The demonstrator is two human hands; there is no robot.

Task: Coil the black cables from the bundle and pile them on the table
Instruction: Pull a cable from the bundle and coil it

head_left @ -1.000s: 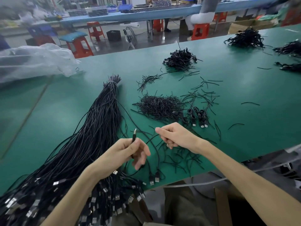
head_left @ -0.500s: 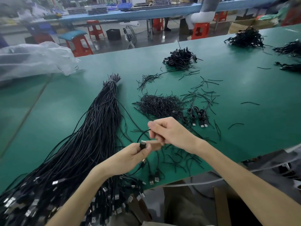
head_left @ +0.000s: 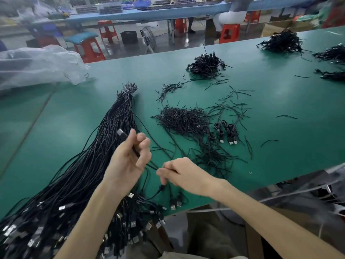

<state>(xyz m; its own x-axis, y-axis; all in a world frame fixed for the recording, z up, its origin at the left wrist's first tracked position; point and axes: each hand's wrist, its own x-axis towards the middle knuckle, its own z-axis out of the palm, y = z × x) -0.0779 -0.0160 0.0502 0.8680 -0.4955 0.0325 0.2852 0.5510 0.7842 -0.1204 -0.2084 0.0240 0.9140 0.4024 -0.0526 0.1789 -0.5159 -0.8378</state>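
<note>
1. The left hand (head_left: 128, 161) is raised over the desk (head_left: 280, 150) with its fingers curled round a single black cable (head_left: 152, 166). The cable's metal-tipped plug pokes out past the index finger, pointing away from the person.
2. The right hand (head_left: 183, 174) sits just to the right of the left hand and slightly nearer the person. Its bent fingers pinch the same cable (the fingertips are blurred, so the exact grip is hard to read).
3. A short run of the cable spans the small gap between the two hands.
4. The bundle (head_left: 84, 174) of long black cables lies on the desk under and to the left of the left hand. Its tied end is well beyond the fingers, and its plug ends spill over the near edge beside the left forearm.
5. Two loose plugs (head_left: 175, 204) lie at the desk edge just below the right wrist.
6. Beyond the right hand is a heap of short black ties (head_left: 183, 120). To the right of the heap, three coiled cables (head_left: 226, 131) lie side by side.
7. Farther out in the same direction sits a pile (head_left: 205, 66) of finished coils.
8. Far to the left of the left hand, a clear plastic bag (head_left: 37, 66) rests on the desk.
</note>
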